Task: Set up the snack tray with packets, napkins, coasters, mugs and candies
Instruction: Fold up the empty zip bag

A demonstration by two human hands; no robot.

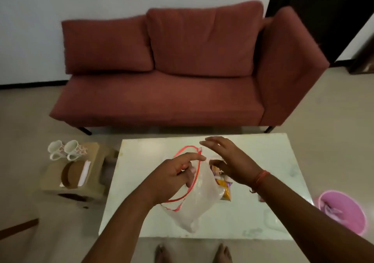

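Note:
A clear plastic bag with a red-edged mouth hangs above the white table; my left hand grips its rim. My right hand hovers just right of the bag's mouth, fingers spread, and seems to hold nothing. Under it lie colourful snack packets, yellow and purple, partly hidden by the bag and the hand. Two white floral mugs stand on a low beige stool to the left of the table. Round brown coasters and white napkins sit on the same stool.
A red sofa stands behind the table. A pink bucket with something in it is on the floor at the right. My bare feet show at the table's near edge. A dark doorway is at the upper right.

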